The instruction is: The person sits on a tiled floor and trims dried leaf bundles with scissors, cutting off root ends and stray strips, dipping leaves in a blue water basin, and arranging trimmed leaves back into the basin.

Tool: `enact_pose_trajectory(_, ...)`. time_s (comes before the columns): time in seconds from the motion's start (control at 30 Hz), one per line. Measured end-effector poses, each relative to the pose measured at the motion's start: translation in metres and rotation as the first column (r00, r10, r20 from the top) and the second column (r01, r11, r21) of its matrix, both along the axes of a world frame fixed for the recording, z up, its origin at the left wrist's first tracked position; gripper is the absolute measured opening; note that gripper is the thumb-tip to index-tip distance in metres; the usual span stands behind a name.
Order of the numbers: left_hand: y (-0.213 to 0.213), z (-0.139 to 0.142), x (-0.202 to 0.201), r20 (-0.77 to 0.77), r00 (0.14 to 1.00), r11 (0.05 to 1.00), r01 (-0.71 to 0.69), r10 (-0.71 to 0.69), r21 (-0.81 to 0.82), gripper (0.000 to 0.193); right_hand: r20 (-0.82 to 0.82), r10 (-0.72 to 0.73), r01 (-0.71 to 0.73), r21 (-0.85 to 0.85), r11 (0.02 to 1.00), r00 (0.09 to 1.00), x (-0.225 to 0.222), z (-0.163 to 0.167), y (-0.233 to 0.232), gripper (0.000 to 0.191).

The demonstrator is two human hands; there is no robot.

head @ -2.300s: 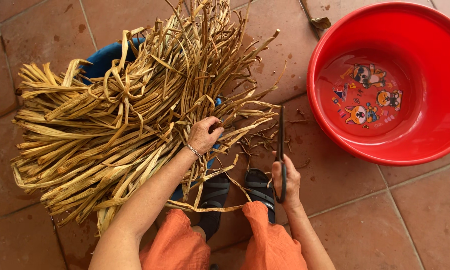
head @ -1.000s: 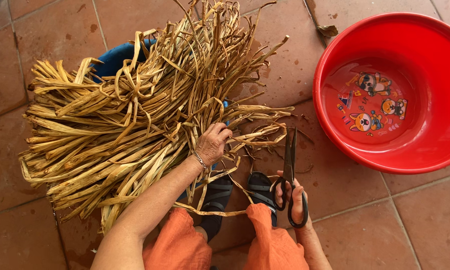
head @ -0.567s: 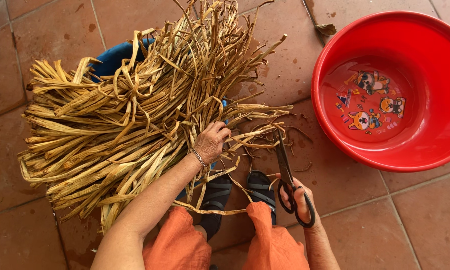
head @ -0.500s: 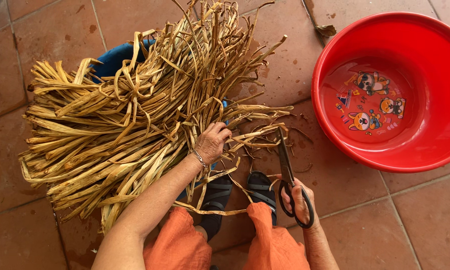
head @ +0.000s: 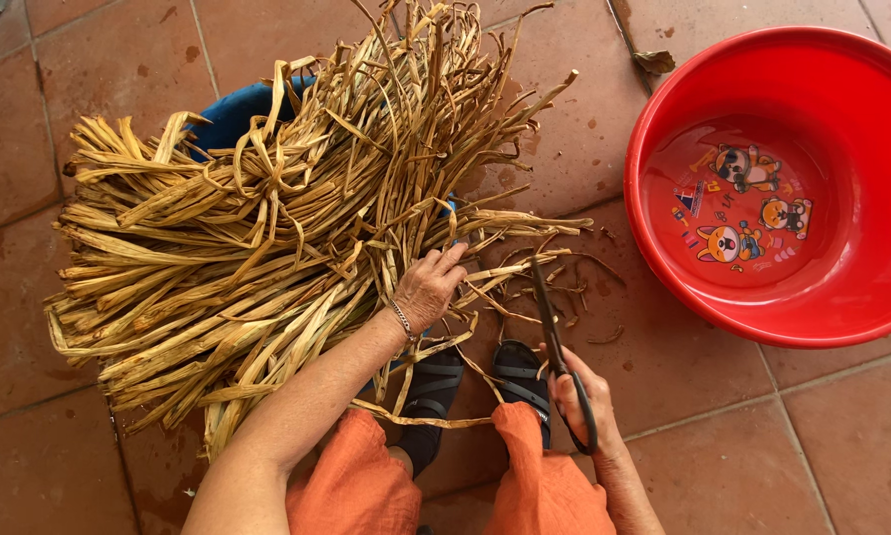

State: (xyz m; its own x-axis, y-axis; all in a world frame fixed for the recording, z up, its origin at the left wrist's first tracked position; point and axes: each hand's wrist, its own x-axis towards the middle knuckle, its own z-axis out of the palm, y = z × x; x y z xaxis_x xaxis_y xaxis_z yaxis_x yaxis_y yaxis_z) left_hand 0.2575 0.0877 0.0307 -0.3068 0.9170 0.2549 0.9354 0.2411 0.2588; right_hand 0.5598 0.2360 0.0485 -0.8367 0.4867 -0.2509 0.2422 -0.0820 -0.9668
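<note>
A big heap of dried tan leaf strips (head: 257, 238) lies over a blue tub (head: 232, 109) at the left. My left hand (head: 427, 287) rests on the heap's right edge, fingers spread over a few strips, a thin bracelet on the wrist. My right hand (head: 579, 401) grips the handles of dark scissors (head: 554, 337), whose blades point up toward the loose strip ends by the heap. Short cut bits lie on the tiles around the blades.
A large red plastic basin (head: 797, 178) with cartoon animals on its bottom stands at the right. The floor is terracotta tile (head: 723, 436). My feet in black sandals (head: 465, 381) and orange trousers show at the bottom. A thin tool (head: 638, 45) lies at the top.
The scissors have swung from pointing straight up at the right to leaning left toward the strip ends. My left hand has slid slightly right along the heap's edge.
</note>
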Motion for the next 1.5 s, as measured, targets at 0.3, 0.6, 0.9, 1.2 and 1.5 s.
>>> enact_pose_trajectory(0.3,-0.003,-0.006,0.008,-0.206,0.959,0.979,0.175,-0.194,-0.108,0.024,-0.084,0.158,-0.134,0.241,0.961,0.984,-0.031,0.002,-0.003,0.072)
enact_pose_trajectory(0.6,-0.007,0.037,0.01,-0.01,0.997,0.991,0.077,-0.076,0.11,0.047,0.163,-0.065,0.106,-0.263,0.959,0.985,-0.101,0.003,0.003,0.073)
enact_pose_trajectory(0.9,-0.051,0.014,-0.1,0.224,0.847,0.838,-0.52,0.482,0.164,0.015,0.097,-0.073,0.097,-0.272,0.957,0.993,-0.099,0.004,-0.005,0.071)
enact_pose_trajectory(1.2,0.006,0.014,-0.098,0.122,0.697,0.653,-0.576,0.706,-0.491,0.071,0.006,0.0,0.001,-0.144,0.99,1.0,-0.095,0.011,-0.013,0.069)
enact_pose_trajectory(1.5,-0.003,0.017,-0.056,0.669,0.643,0.9,-0.426,0.374,-0.094,0.028,-0.035,0.011,-0.007,0.093,0.996,0.999,-0.069,0.022,-0.015,0.071)
